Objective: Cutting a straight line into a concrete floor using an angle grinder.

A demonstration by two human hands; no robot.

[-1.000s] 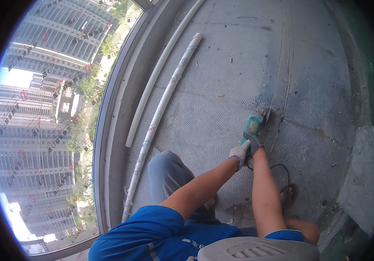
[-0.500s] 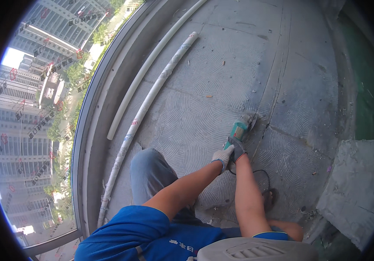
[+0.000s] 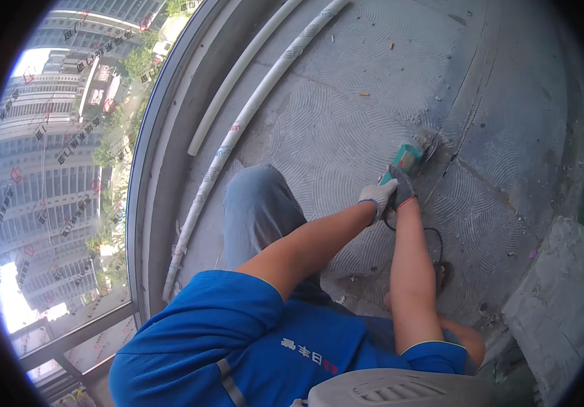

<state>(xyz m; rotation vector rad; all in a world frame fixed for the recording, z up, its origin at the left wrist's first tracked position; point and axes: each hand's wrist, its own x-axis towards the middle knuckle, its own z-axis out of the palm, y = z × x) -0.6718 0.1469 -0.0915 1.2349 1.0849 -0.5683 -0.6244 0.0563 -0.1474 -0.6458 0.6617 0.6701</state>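
Observation:
Both of my gloved hands are wrapped around the body of a teal angle grinder, which is tilted low over the floor. My left hand, in a pale glove with a blue cuff, grips its rear end. Just beside it, my right hand in a dark grey glove is closed on the body. The grinder's head and blurred disc are at the concrete floor, close to a long dark groove. A black cord trails from the tool toward my foot.
Two long pipes, a white one and a wrapped one, lie along the curved window ledge at left. My bent knee is beside the wrapped pipe. A grey slab-like sheet lies at right. Small debris dots the floor.
My view has shifted, so floor, pipes and grinder all appear higher and further right. Both hands keep their grip, and the grinder stays at nearly the same spot by the groove.

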